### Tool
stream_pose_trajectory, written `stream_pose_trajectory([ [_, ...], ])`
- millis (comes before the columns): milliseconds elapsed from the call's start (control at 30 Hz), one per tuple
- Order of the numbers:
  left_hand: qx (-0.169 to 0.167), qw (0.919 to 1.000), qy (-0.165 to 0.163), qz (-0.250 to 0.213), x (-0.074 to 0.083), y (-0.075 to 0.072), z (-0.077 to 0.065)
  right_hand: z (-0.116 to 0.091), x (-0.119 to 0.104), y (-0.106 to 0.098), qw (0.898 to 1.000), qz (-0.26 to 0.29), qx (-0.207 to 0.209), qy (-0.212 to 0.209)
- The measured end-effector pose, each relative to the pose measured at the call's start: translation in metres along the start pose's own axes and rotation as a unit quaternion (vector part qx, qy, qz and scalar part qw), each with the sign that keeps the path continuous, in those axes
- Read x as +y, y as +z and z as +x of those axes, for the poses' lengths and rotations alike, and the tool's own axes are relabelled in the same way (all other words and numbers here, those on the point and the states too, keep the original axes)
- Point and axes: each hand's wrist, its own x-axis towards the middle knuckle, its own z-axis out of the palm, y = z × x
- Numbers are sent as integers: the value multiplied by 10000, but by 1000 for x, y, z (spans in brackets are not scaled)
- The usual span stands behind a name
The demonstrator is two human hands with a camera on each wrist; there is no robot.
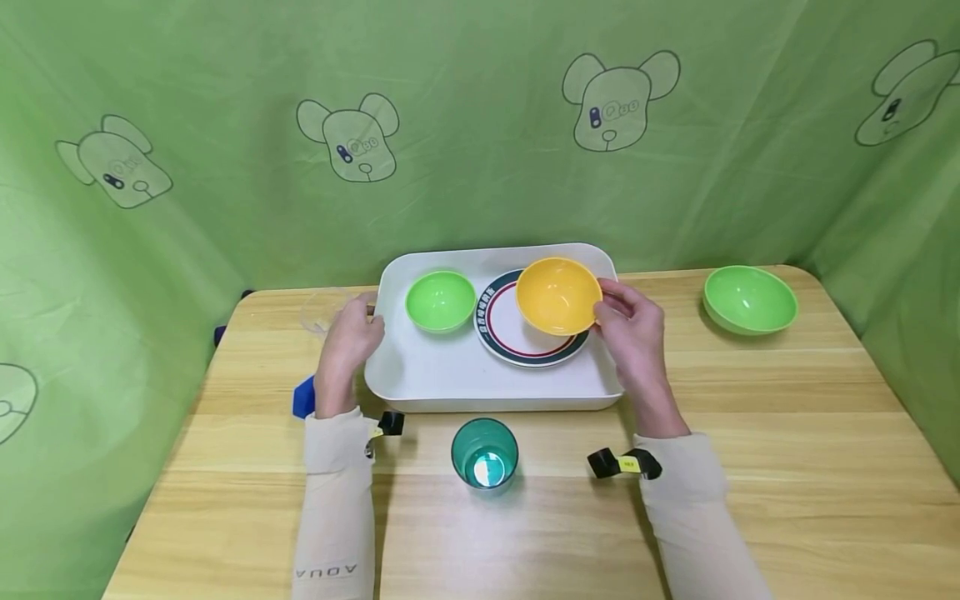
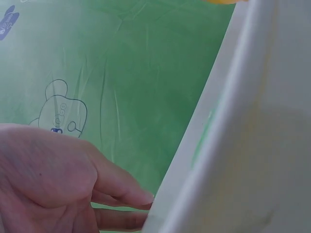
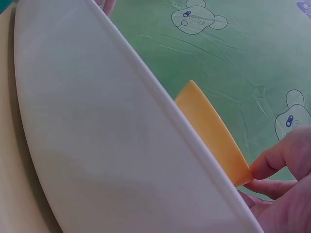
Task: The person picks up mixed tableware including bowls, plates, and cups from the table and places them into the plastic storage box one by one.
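Observation:
In the head view, my right hand (image 1: 633,329) pinches the rim of a yellow bowl (image 1: 558,296) between thumb and fingers. The bowl overlaps a white plate (image 1: 513,329) with a dark patterned border, inside a white tray (image 1: 442,379). In the right wrist view, the yellow bowl (image 3: 214,133) shows tilted above the tray's rim. My left hand (image 1: 351,333) is at the tray's left edge; in the left wrist view its thumb and fingers (image 2: 121,187) meet that edge. A small green bowl (image 1: 441,302) sits in the tray, left of the plate.
A teal glass (image 1: 484,454) stands in front of the tray. Another green bowl (image 1: 750,300) is at the back right of the wooden table (image 1: 810,467). Left of the tray are a clear round item (image 1: 318,308) and a blue object (image 1: 303,398). Green curtain (image 1: 480,200) hangs behind.

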Motion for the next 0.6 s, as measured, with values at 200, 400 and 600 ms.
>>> stream_pose_trajectory([
  [200,239,9992,311,45,8,-3,-3,-3,-1,5,10000,-12,-54,7],
  [400,480,9955,810,127,22,-3,-10,-6,0,10,9997,18,-231,-124],
  [600,231,9924,1140,-398,35,5,-15,-9,1,14,9990,7,-378,-247],
])
